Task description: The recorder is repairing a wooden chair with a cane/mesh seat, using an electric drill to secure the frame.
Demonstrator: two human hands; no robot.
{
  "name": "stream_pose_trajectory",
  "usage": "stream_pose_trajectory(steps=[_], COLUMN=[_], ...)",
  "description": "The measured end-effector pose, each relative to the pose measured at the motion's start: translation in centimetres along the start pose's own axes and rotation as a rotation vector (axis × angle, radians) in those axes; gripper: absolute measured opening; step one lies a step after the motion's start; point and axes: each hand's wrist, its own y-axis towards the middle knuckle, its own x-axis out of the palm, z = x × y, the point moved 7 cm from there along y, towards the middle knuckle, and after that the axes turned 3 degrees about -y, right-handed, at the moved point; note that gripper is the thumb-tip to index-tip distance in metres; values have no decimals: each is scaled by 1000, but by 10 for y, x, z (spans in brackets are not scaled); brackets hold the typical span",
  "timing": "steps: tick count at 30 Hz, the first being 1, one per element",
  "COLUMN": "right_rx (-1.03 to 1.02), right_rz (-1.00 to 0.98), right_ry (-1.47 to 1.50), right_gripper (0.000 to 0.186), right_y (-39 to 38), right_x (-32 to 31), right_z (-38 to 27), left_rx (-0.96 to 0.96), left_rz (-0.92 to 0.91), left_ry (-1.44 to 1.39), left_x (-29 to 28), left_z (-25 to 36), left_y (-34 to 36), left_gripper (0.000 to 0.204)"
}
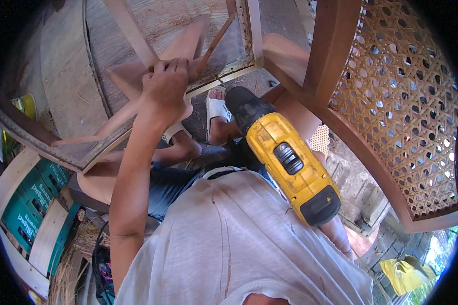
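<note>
The work seems to be in the middle of a drilling stage, not at its end. The frame (248, 33) is in front of the person's body, with its joined corners visible, so I judge that the assembling of this part is done. Along its left side and its right side there are small dark dots, which are probably holes; on the side nearest to the body they are too small for me to count.

The drill (282, 157) is just to the right of the frame and nearer to the body, and its bit (221, 81) points to the near rim, close to the right corner. I cannot tell if the tip touches the wood or is only beside it. So what is left, in my judgement, is at least a hole at this place, and perhaps more along this rim.

The left hand (165, 91), over the near part of the frame, has its fingers folded together around the bar (132, 30). The right hand (319, 157) is mostly hidden behind the drill; its fingers do not show, but the drill is held up, so I judge the grip clamped on it. To the right of the frame, the cane panel (392, 112) looks finished, its weave reaching the wooden border
</note>
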Motion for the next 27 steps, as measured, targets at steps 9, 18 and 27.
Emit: stream_pose_trajectory(steps=[9,18,27], right_rx=[436,46,-15], right_rz=[-59,-4,13], right_ry=[628,66,-228], right_gripper=[22,24,17], right_y=[1,3,3], right_x=[14,0,10], right_z=[23,-15,-4], left_rx=[-4,8,-7], left_rz=[-6,49,-15], left_ry=[7,21,29], left_x=[0,0,3], left_z=[2,1,1], left_y=[-1,-3,-1], left_gripper=[71,72,72])
